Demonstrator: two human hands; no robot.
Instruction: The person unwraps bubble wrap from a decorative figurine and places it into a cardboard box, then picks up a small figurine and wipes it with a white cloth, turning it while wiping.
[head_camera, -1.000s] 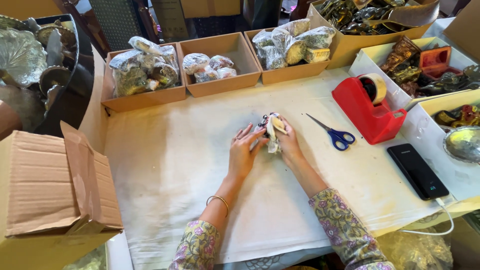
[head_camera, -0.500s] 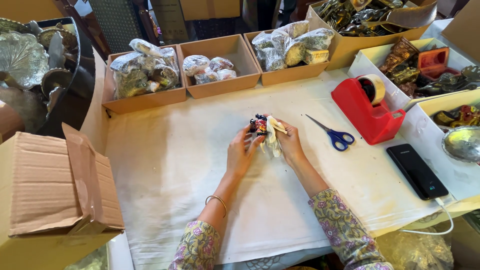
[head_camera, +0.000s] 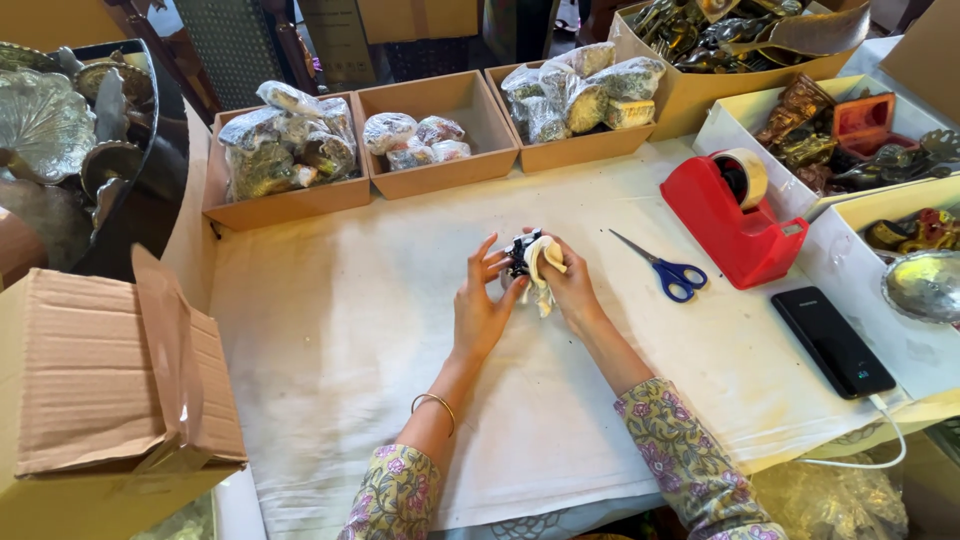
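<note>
Nearest me, my floral sleeves frame a white cloth spread over the tabletop (head_camera: 330, 400). My left hand (head_camera: 478, 310) is half open, fingers spread and fingertips touching a small dark figurine (head_camera: 520, 255). My right hand (head_camera: 570, 285) is closed around that figurine from the other side, pressing a crumpled cream wrap (head_camera: 545, 265) against it. The figurine sits mid-tabletop, lifted just above the cloth between both hands. A thin gold bangle (head_camera: 432, 405) circles my left wrist.

To my left a plain cardboard box (head_camera: 100, 380) stands with a flap raised. To my right lie blue-handled scissors (head_camera: 665, 268), then a glossy black phone (head_camera: 832, 340) with a white cable, and a red plastic tape dispenser (head_camera: 735, 225) holding a tan roll.

Farther off, three shallow brown trays (head_camera: 440, 170) line the tabletop's back edge, filled with lumpy parcels (head_camera: 285, 135) in clear film. White boxes (head_camera: 740, 125) on the right hold brassy and red ornaments. At far left, embossed silvery metalware (head_camera: 45, 120) is piled in a dark container.
</note>
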